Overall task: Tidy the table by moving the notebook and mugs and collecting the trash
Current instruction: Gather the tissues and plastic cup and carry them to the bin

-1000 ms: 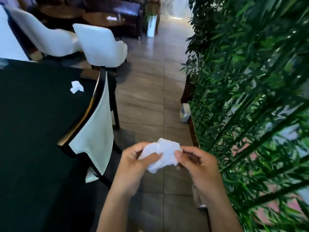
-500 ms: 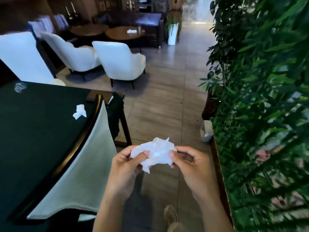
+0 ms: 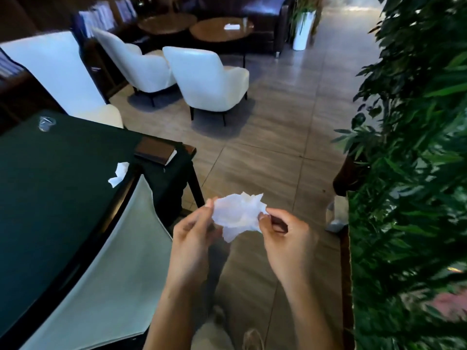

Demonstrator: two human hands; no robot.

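Brown tiled floor (image 3: 265,152), glossy. Two white armchairs (image 3: 209,79) face round wooden tables (image 3: 221,29) before a dark sofa (image 3: 260,11). Dense green foliage (image 3: 414,173) fills right side. Dark green counter (image 3: 50,185) at left.

The table (image 3: 50,188) lies left, a notebook (image 3: 155,150) at its far right corner, a tissue scrap (image 3: 118,174) just nearer (both apart); plants (image 3: 409,173) stand right, armchairs (image 3: 207,79) farther off.
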